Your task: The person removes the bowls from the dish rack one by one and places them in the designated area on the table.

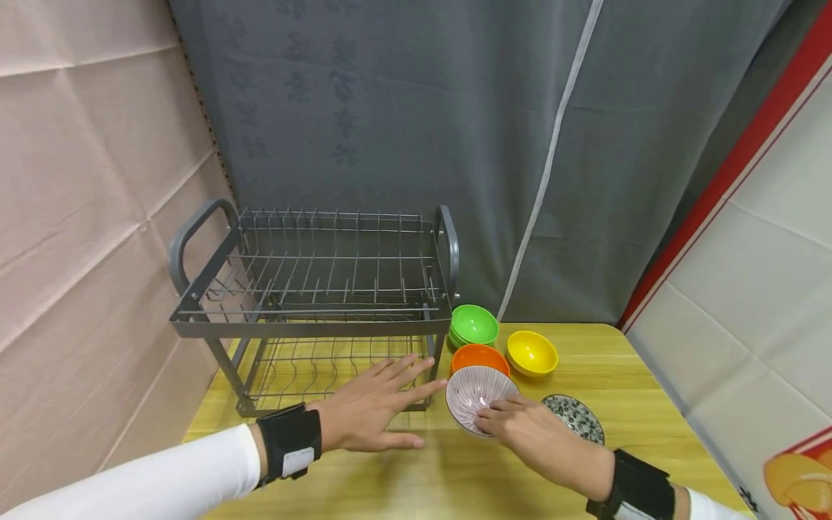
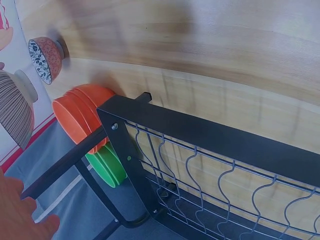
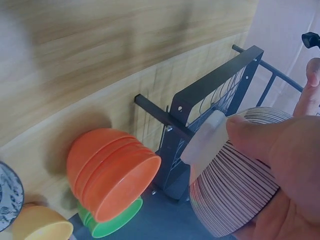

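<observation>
My right hand (image 1: 539,437) grips a bowl with thin dark stripes (image 1: 466,393), fingers inside it and thumb on the outside by its white foot, as the right wrist view (image 3: 235,185) shows. The bowl is tilted, held above the table in front of the orange bowls (image 1: 479,355). My left hand (image 1: 370,408) has its fingers spread and holds nothing. It hovers in front of the lower right part of a dark two-tier dish rack (image 1: 312,330). In the left wrist view only a few fingers (image 2: 22,210) show at the lower left corner.
Stacked green bowls (image 1: 473,325) stand behind the orange stack, against the rack's right side. A yellow bowl (image 1: 531,354) lies right of them. Nearer me is a floral-patterned bowl (image 1: 575,417), reddish outside. A grey curtain (image 1: 390,130) hangs behind the wooden table (image 1: 624,390).
</observation>
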`<state>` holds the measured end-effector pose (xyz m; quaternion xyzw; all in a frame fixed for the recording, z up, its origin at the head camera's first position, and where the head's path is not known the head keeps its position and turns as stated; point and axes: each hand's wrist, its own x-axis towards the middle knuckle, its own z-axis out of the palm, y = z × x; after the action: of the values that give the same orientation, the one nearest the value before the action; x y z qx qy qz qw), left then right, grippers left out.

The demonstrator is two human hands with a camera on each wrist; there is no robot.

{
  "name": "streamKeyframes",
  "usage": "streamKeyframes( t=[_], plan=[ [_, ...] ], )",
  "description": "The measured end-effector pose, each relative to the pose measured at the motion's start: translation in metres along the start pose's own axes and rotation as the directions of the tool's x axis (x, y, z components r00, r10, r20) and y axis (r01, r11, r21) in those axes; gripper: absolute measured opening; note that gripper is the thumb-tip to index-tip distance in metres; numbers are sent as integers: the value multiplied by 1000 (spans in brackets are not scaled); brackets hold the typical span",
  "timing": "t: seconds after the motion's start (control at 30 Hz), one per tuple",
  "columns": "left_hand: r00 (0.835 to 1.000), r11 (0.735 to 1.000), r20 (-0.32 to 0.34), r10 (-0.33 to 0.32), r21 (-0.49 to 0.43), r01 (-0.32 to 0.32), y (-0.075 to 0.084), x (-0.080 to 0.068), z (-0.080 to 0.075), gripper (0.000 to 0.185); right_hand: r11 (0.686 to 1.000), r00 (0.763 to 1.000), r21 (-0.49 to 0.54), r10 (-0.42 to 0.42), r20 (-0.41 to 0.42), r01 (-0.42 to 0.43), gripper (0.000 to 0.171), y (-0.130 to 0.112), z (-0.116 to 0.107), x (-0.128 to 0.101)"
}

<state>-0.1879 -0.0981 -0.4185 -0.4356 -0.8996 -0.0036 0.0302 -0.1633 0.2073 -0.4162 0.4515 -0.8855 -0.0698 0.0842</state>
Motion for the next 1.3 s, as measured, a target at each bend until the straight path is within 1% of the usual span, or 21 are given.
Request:
streamKeyframes(
  t=[0.07, 0.2, 0.33, 0.47, 0.67, 0.83, 0.93, 1.1, 1.3],
  plan=[
    [1000, 1000, -5, 1, 6, -1, 1, 2, 0, 82, 1000, 1000, 8, 9, 12, -10, 37, 2, 0, -2],
    [1000, 1000, -5, 8, 14, -8, 2, 6, 0, 83, 1000, 1000, 13, 19, 10, -19, 37, 5, 1, -8],
    [1000, 999, 3, 12, 31, -13, 3, 10, 0, 82, 999, 999, 1, 38, 10, -38, 36, 8, 2, -15],
    [1000, 1000, 10, 16, 26, -16, 4, 15, 1, 82, 997, 997, -19, 70, 14, -70, 36, 12, 3, -22],
    [999, 999, 28, 18, 37, -19, 6, 19, 4, 81, 995, 996, -35, 92, -9, -92, 33, 17, 5, -31],
    [999, 999, 42, 26, 38, -28, 7, 20, 6, 81, 994, 996, -63, 91, -24, -92, 29, 22, 10, -37],
    [999, 999, 35, 36, 30, -37, 8, 21, 7, 81, 991, 993, -60, 115, -5, -116, 28, 22, 10, -40],
    [998, 998, 17, 53, 29, -54, 10, 24, 7, 80, 982, 980, -7, 191, 52, -191, 27, 23, 10, -44],
    [997, 996, 9, 76, 42, -76, 15, 28, 7, 80, 972, 970, -18, 235, 63, -235, 26, 27, 11, -49]
  ],
)
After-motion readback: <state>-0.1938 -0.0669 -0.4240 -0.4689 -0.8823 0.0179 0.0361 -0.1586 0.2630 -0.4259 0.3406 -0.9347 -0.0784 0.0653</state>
